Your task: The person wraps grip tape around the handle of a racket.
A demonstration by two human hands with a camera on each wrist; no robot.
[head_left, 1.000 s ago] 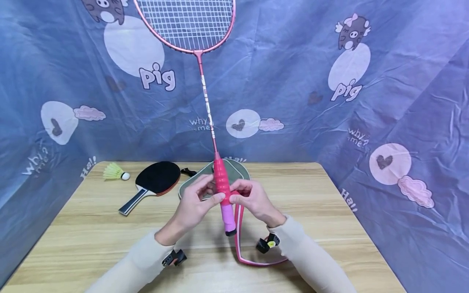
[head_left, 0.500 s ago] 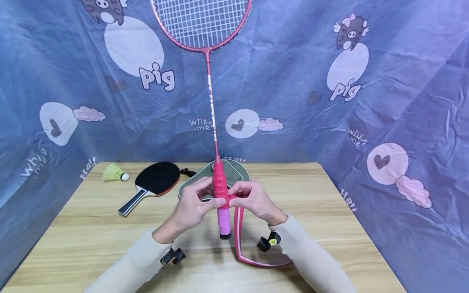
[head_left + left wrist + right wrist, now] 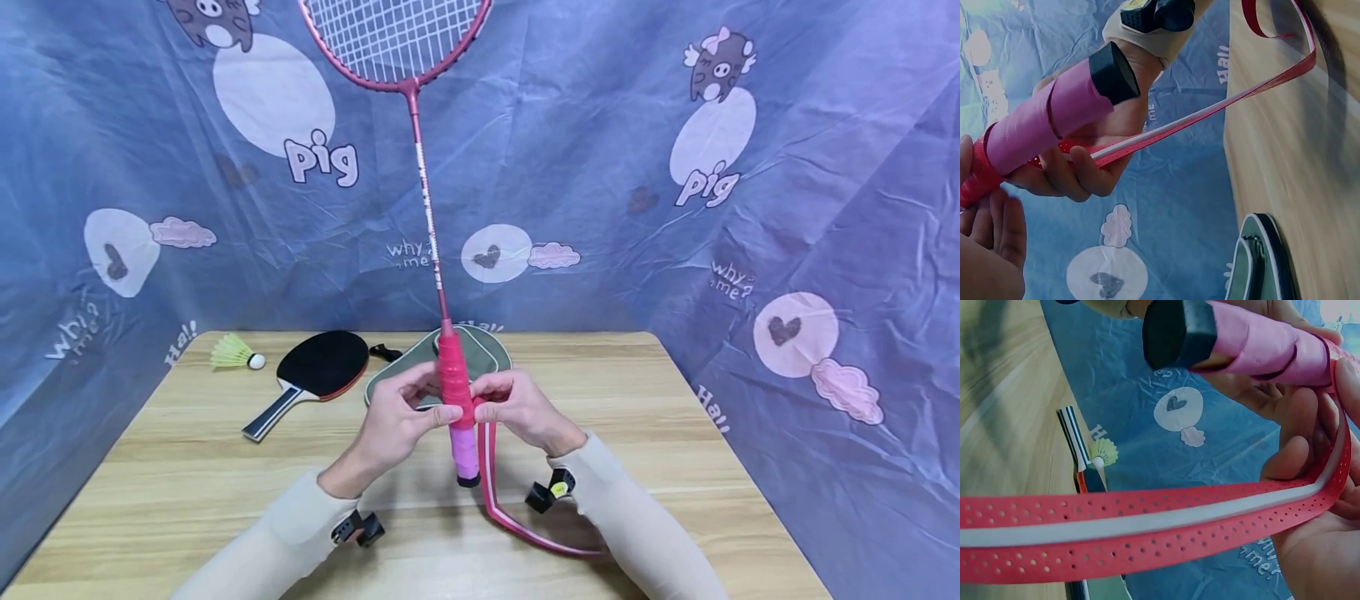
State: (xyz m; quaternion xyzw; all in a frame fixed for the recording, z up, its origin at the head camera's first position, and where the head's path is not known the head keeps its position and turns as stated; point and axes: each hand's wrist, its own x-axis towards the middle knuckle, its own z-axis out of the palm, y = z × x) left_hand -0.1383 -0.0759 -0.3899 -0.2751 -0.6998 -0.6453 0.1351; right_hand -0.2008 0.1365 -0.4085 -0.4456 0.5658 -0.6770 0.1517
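Observation:
A pink badminton racket (image 3: 425, 192) stands nearly upright over the table, its head cut off by the top edge of the head view. My left hand (image 3: 393, 421) holds its handle between thumb and fingers. Red grip tape (image 3: 452, 375) covers the handle's upper part; below it shows a purple layer (image 3: 1047, 122) ending in a black butt cap (image 3: 1114, 73). My right hand (image 3: 525, 408) pinches the tape close beside the handle. From there the loose perforated red strip (image 3: 1085, 562), with a white centre line, hangs down and bends across the table.
A table tennis bat (image 3: 324, 367) and a yellow shuttlecock (image 3: 238, 352) lie at the back left of the wooden table (image 3: 187, 500). Behind my hands lies a grey-green case (image 3: 487, 346), with a small black item (image 3: 386, 352) beside it. A blue printed cloth (image 3: 585, 150) surrounds the table.
The racket turned and swayed, its head going right and then partly back left. The loose strip's lower bend shifted slightly on the table. Both hands kept their hold.

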